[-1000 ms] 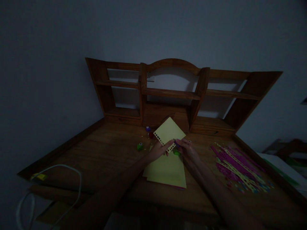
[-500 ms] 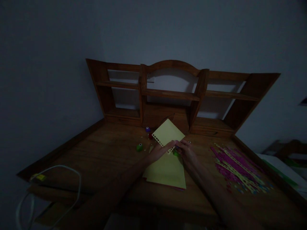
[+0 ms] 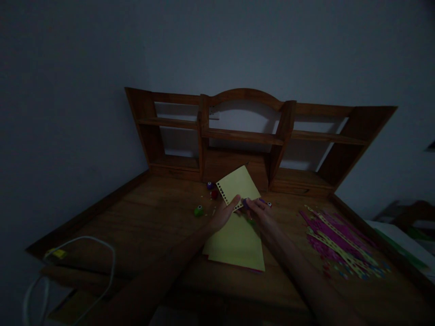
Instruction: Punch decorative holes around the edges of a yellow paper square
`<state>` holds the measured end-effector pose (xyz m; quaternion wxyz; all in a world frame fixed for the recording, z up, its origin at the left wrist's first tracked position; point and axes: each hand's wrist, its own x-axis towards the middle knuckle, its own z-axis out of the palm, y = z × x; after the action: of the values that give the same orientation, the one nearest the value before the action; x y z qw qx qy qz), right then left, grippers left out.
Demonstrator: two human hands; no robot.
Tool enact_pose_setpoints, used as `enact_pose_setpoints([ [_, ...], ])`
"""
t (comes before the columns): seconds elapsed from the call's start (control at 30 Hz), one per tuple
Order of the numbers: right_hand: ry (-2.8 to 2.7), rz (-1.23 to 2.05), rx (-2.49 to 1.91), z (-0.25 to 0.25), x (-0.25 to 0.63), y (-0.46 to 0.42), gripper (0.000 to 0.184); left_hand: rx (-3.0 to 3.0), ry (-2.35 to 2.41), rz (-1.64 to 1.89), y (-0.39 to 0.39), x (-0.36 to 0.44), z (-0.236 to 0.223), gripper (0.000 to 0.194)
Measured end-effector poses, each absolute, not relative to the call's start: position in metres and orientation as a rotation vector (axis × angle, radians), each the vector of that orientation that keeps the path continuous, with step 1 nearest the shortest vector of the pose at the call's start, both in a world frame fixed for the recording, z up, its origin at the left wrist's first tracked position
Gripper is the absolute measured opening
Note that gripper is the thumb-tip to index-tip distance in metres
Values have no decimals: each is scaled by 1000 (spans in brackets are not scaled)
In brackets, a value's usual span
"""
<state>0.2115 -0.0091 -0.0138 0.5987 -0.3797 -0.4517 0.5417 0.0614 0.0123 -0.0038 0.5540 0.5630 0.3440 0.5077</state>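
My left hand (image 3: 223, 214) is closed on a pale yellow sheet of paper (image 3: 238, 182), thumb on top at the lower edge. A row of small dark punched shapes runs along the sheet's left and lower edges. My right hand (image 3: 262, 213) is closed around a small purple paper punch (image 3: 245, 203), which sits at the sheet's lower edge near its right corner. Both hands are above a stack of yellow paper (image 3: 234, 244) with a reddish edge showing underneath. A bright green object (image 3: 250, 221) shows partly below my right hand; its kind is unclear.
Left of the sheet stand a green punch (image 3: 199, 210), a red punch (image 3: 214, 194) and another purple one (image 3: 210, 185), among paper bits. Yellow and magenta punched strips (image 3: 335, 235) lie at right. A wooden shelf (image 3: 243, 133) backs the desk; a white cable (image 3: 113, 258) loops at left.
The sheet has turned slightly in my hands. The purple punch has shifted a little left along its lower edge, with my right hand.
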Motion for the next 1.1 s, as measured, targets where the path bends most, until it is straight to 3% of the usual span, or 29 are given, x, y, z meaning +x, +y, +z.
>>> enact_pose_setpoints([
  [0.43, -963, 1316, -818, -4, 218, -14, 23, 1250, 855, 1271, 16, 54, 4, 45],
  [1.1, -1093, 1305, -921, -7, 219, -16, 31, 1245, 756, 1111, 15, 58, -1, 40],
])
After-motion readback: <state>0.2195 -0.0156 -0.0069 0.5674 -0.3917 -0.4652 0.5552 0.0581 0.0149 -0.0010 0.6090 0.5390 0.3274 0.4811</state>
